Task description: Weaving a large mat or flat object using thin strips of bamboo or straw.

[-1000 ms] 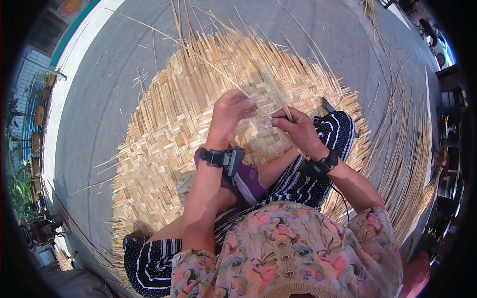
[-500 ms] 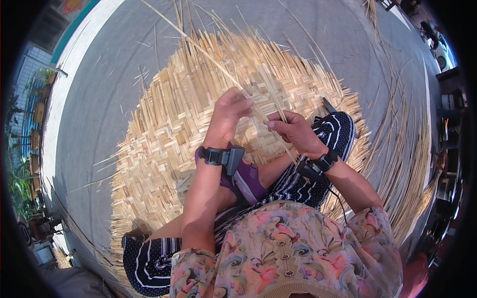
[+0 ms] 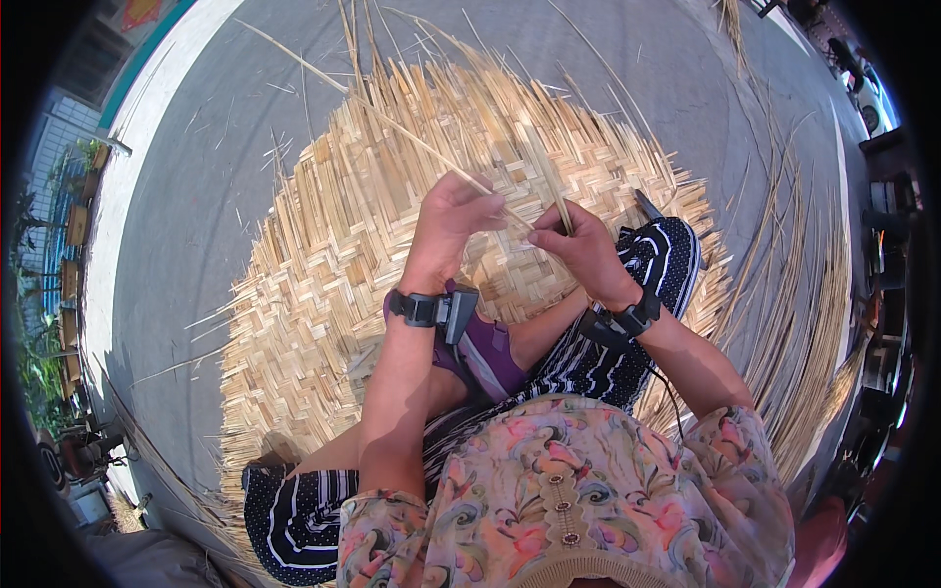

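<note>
A long pale straw strip (image 3: 392, 122) slants from the far left down to my hands. My left hand (image 3: 446, 220) pinches it between thumb and fingers. My right hand (image 3: 588, 253) is closed near its lower end, thumb and forefinger pressed together. More upright straw strips (image 3: 551, 176) rise from behind the right fingers; whether they are gripped too is partly hidden. Beneath both hands spreads a large woven straw mat (image 3: 304, 314) with a herringbone pattern and loose ragged ends along its edge. I sit on it with legs folded.
Long loose straws (image 3: 799, 323) lie on the grey pavement (image 3: 181, 265) at the right. A dark tool-like piece (image 3: 647, 205) pokes out beside my patterned trouser leg (image 3: 671, 255). Planter boxes (image 3: 71, 304) line the far left. Part of another person's clothing (image 3: 147, 559) shows at lower left.
The straw strip has slid and tipped further left, and its lower end no longer reaches down past my right wrist. My right hand has turned slightly; my left hand has barely moved.
</note>
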A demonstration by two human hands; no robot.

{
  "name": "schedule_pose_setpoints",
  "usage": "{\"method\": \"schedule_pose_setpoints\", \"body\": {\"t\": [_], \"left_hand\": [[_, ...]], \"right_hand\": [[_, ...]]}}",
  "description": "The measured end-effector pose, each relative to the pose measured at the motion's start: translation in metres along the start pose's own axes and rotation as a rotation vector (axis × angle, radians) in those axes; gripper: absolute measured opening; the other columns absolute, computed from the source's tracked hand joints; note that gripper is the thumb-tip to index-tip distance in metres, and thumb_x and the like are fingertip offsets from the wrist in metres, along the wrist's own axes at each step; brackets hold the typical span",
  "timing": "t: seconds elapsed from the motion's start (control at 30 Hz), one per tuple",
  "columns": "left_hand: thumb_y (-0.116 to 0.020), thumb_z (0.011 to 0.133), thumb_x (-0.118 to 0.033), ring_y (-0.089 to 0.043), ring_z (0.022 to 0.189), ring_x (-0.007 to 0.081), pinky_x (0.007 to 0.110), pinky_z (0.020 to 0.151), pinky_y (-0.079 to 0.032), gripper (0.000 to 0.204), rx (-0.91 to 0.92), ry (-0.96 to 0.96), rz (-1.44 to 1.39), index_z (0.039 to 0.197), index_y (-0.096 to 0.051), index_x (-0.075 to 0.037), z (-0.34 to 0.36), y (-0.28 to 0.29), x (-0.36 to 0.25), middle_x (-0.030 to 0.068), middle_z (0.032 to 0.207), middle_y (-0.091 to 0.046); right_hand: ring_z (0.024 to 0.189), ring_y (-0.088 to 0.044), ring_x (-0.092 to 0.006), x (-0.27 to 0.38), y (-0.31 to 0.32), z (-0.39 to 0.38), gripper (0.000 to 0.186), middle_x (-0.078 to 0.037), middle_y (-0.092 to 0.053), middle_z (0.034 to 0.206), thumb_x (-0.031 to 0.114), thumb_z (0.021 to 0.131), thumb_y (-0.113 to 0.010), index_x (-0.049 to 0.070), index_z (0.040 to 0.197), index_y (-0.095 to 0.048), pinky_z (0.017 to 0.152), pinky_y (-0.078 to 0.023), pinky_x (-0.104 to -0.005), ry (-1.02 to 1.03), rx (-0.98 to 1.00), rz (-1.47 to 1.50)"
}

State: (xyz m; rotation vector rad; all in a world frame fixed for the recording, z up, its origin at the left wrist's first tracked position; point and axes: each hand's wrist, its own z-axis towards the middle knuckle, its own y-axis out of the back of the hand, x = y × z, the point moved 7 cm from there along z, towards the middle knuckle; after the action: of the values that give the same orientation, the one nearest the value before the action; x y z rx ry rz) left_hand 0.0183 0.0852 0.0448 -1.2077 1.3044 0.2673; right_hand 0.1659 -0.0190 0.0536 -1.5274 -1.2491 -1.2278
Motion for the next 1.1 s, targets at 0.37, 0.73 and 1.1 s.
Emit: {"method": "schedule_pose_setpoints", "body": {"t": [0.37,0.73,1.1], "left_hand": [[-0.071,0.084,0.0,-0.065,0.07,0.01,0.022,0.059,-0.056,0.015,-0.156,-0.096,0.314,0.098,-0.066,-0.003,0.0,0.002,0.006,0.0029,0.084,-0.067],[-0.053,0.087,0.009,-0.06,0.109,0.0207,0.033,0.097,-0.045,0.038,-0.51,-0.504,0.616,0.123,-0.054,-0.003,0.032,0.077,-0.113,0.0103,0.118,-0.063],[-0.075,0.08,-0.023,-0.065,0.076,0.0233,0.035,0.074,-0.05,0.023,-0.308,0.129,1.052,0.088,-0.071,-0.003,0.169,0.106,0.025,0.0109,0.081,-0.069]], "right_hand": [[0.07,-0.058,-0.0115,-0.003,-0.037,-0.005,0.027,-0.003,-0.062,0.08,0.025,0.099,-0.054,0.0,0.098,-0.062,0.067,-0.046,-0.0256,-0.22,0.269,-0.125],[0.054,-0.051,-0.0085,-0.038,-0.034,0.007,0.03,-0.007,-0.065,0.079,0.02,0.103,-0.041,0.004,0.123,-0.058,0.048,-0.041,-0.0229,-0.419,0.438,-0.1],[0.051,-0.037,-0.0035,-0.032,0.087,0.051,0.03,0.0,-0.053,0.076,0.023,0.105,-0.045,0.008,0.132,-0.049,0.044,-0.03,-0.0185,-0.158,-0.224,0.636]]}}
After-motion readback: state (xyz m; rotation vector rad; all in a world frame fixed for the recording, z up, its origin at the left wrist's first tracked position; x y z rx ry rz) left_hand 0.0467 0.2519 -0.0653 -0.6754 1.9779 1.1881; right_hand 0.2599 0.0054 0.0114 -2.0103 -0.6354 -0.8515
